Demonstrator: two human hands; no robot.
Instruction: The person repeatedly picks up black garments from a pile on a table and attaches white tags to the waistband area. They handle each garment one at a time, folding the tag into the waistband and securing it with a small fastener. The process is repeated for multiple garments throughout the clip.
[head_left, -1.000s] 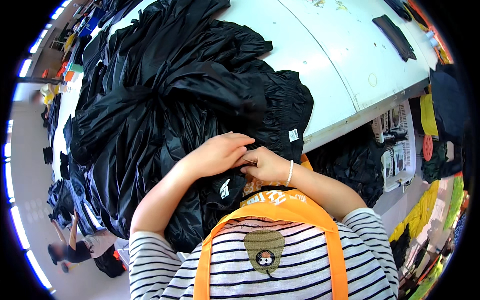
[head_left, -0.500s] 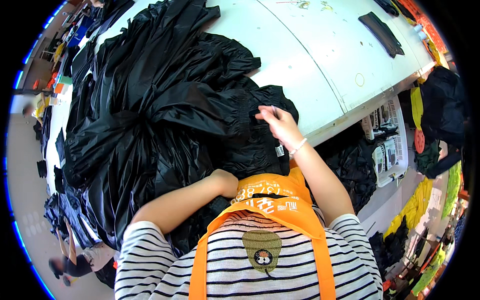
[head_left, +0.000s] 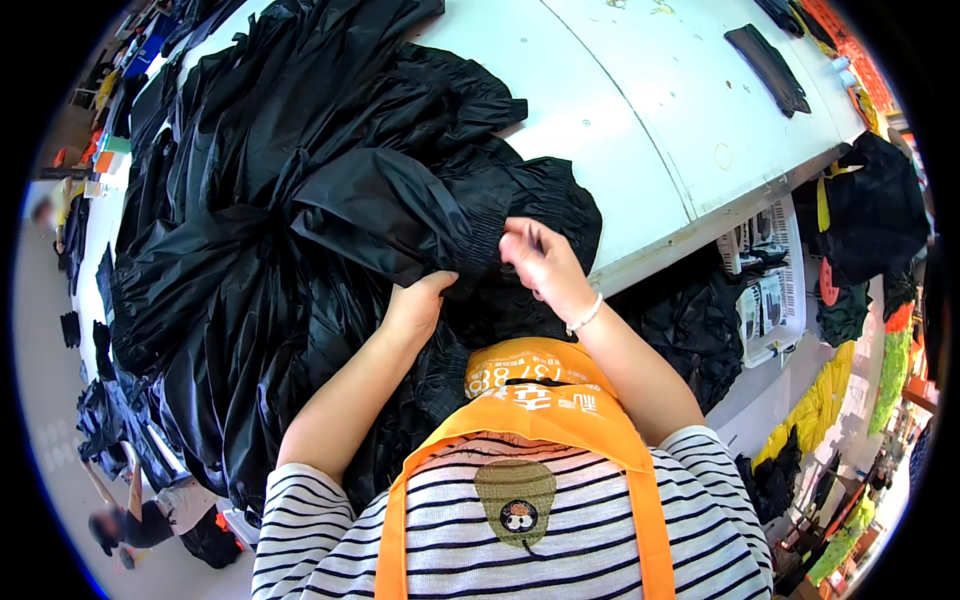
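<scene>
A big heap of thin, shiny black garments (head_left: pixel 230 190) covers the left part of the white table. In front of me, one black garment (head_left: pixel 375 215) has a gathered elastic edge. My left hand (head_left: pixel 418 305) is closed on its near side, thumb on top of the cloth. At the right end of that elastic edge is my right hand (head_left: pixel 545 265), its fingers curled. A small dark tool (head_left: pixel 536 238) shows in the right hand, mostly covered by the fingers, so its kind is unclear. More gathered black cloth lies under and beyond both hands.
The white table (head_left: pixel 620 160) has its edge running along my right. A folded dark cloth (head_left: pixel 768 68) lies at its far right. Below that edge are a white plastic basket (head_left: pixel 790 290) and black fabric (head_left: pixel 690 315). Another person (head_left: pixel 150 520) bends at lower left.
My left hand has moved up and forward from near my apron onto the garment. The elastic edge has been lifted toward my right hand, which has shifted slightly down. The white label no longer shows.
</scene>
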